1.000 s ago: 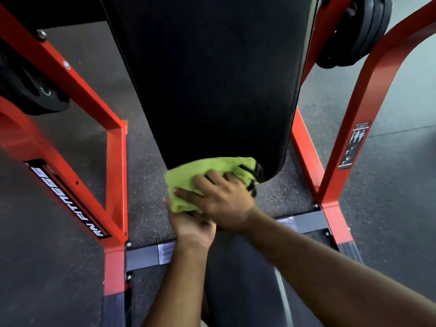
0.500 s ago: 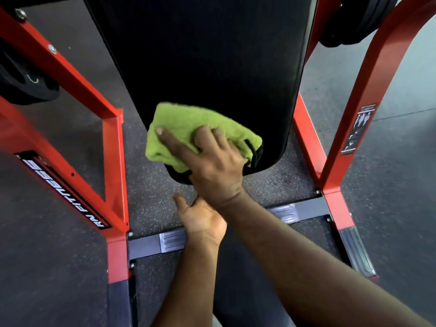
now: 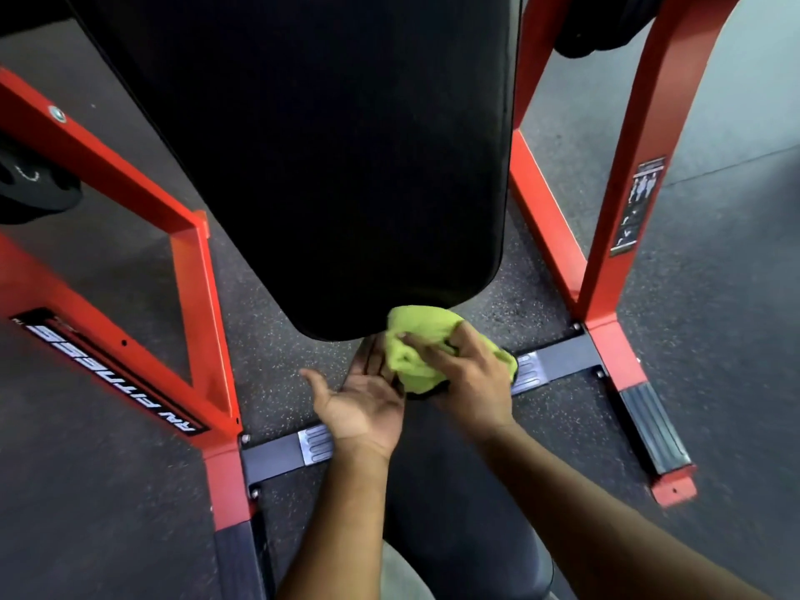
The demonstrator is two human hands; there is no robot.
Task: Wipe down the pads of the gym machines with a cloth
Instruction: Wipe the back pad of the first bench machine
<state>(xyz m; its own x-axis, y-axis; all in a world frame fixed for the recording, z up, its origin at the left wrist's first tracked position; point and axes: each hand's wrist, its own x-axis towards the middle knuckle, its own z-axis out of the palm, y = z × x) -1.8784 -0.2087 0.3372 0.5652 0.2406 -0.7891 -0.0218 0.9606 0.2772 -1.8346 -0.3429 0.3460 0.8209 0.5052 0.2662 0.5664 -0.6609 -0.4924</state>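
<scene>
Our right hand [image 3: 469, 378] clutches the bunched lime-green terry cloth [image 3: 415, 346] just under the rounded lower end of the long black vinyl pad [image 3: 337, 166], which runs up and away, while our open left hand [image 3: 361, 400] touches the cloth's near side.

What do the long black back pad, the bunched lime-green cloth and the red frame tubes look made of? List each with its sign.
Long black back pad: likely vinyl over foam; matte, smooth skin, rounded edge.
Bunched lime-green cloth: soft terry or microfibre; nubby, crumples in right hand.
Red frame tubes: probably painted steel; glossy, square-edged, bolted.
</scene>
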